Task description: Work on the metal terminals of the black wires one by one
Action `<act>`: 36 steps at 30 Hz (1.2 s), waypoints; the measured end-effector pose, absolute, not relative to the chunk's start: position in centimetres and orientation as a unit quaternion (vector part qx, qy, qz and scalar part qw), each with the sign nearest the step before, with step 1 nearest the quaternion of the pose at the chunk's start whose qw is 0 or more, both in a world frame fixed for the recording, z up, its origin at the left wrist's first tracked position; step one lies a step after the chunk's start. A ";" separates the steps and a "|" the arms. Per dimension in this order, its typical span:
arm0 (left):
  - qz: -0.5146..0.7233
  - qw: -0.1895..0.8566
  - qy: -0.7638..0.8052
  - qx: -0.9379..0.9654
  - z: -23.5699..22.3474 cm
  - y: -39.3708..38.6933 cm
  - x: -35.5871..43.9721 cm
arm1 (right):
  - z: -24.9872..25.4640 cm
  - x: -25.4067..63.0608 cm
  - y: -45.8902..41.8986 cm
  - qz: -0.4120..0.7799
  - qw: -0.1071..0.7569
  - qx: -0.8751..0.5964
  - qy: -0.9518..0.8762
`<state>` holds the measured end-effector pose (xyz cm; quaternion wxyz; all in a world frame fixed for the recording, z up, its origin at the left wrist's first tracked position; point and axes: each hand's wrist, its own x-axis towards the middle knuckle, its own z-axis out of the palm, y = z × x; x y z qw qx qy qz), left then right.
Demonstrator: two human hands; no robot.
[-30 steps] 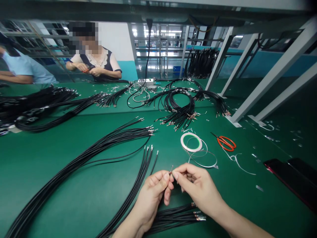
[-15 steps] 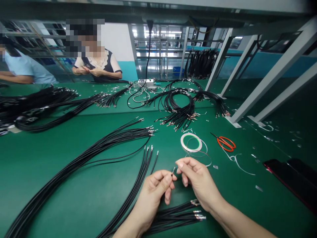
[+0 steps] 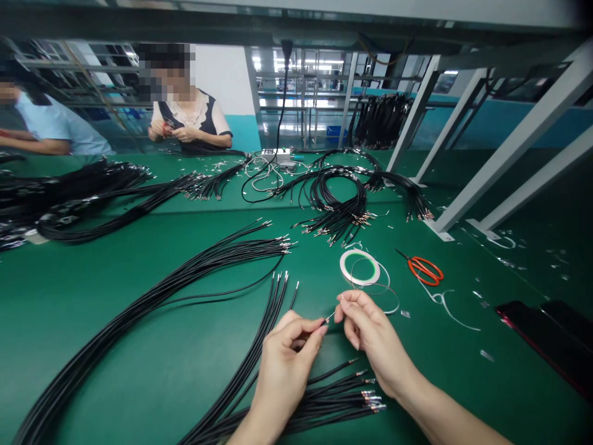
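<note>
My left hand (image 3: pixel 290 352) pinches a black cable near its end, and the thin pale tip of that cable (image 3: pixel 330 317) sticks out past the thumb and forefinger. Just right of the tip, my right hand (image 3: pixel 370 330) has its thumb and forefinger pressed together; whatever they hold, if anything, is too small to make out. Beneath my hands lies a bundle of black cables (image 3: pixel 333 405) with bare metallic ends. Another small group of cables (image 3: pixel 259 346) runs up to the left of my left hand. Beyond my right hand is a white ring-shaped roll (image 3: pixel 343 267) with a green core.
Orange-handled scissors (image 3: pixel 425 271) lie right of the roll. A long cable bundle (image 3: pixel 152 296) crosses the left side, and coiled cables (image 3: pixel 319 185) lie farther back. Grey metal legs (image 3: pixel 504 148) stand at right. Two people sit across the table, one holding something red.
My left hand has turned, bringing the cable tip from upright to slanting right. My right hand has shifted slightly right, its fingertips still close to the tip. More cable ends show beneath.
</note>
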<state>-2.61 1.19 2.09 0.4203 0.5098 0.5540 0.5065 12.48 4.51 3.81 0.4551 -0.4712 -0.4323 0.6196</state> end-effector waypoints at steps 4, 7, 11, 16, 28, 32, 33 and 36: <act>0.511 0.297 0.555 0.585 2.2 1.0 -2.7 | 3.8 12.3 4.1 0.615 0.462 -0.467 -0.435; 0.502 0.256 0.546 0.620 2.2 0.9 -2.5 | 3.6 11.9 4.0 0.618 0.460 -0.456 -0.446; 0.480 0.242 0.554 0.635 2.0 0.7 -2.3 | 3.1 11.6 3.9 0.625 0.463 -0.445 -0.443; 0.506 0.295 0.564 0.582 2.4 0.7 -2.1 | 3.0 11.7 4.1 0.617 0.479 -0.437 -0.445; 0.493 0.622 0.522 0.313 3.4 1.3 -2.5 | 4.0 12.8 5.0 0.638 0.441 -0.420 -0.471; 0.493 0.626 0.516 0.314 3.5 1.2 -2.5 | 4.4 12.8 4.5 0.625 0.448 -0.415 -0.487; 0.493 0.626 0.516 0.315 3.4 1.2 -2.4 | 4.4 12.8 4.3 0.624 0.450 -0.415 -0.486; 0.488 0.630 0.513 0.320 3.3 1.2 -2.4 | 4.2 12.3 4.1 0.635 0.464 -0.403 -0.468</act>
